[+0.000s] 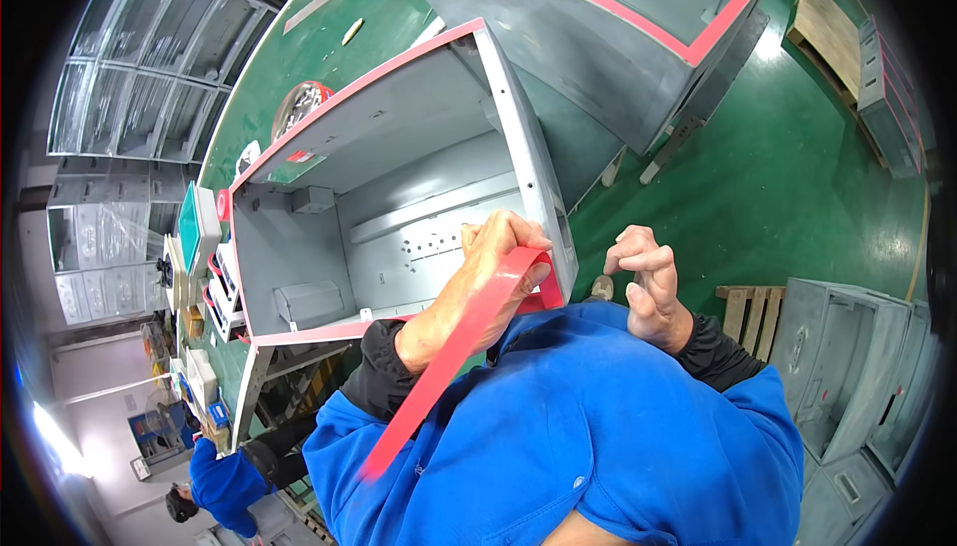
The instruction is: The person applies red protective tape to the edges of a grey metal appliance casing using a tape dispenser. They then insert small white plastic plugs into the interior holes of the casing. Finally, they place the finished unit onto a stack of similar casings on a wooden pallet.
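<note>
My left hand (485, 269) grips a long red tape strip (451, 357) at the near right corner of an open grey metal cabinet (399, 177). The strip runs from the cabinet's red-edged rim down across my blue jacket. My right hand (650, 282) hovers just right of that corner, fingers curled with thumb and fingertips pinched together; whether it holds anything small I cannot tell. Red tape lines the cabinet's front rim.
A second grey cabinet with a red rim (638, 17) stands behind. Green floor (797, 177) lies to the right, with a wooden pallet (827, 27) and more grey cabinets (847, 376). Small boxes (199, 247) sit at the left; another person in blue (224, 481) is at lower left.
</note>
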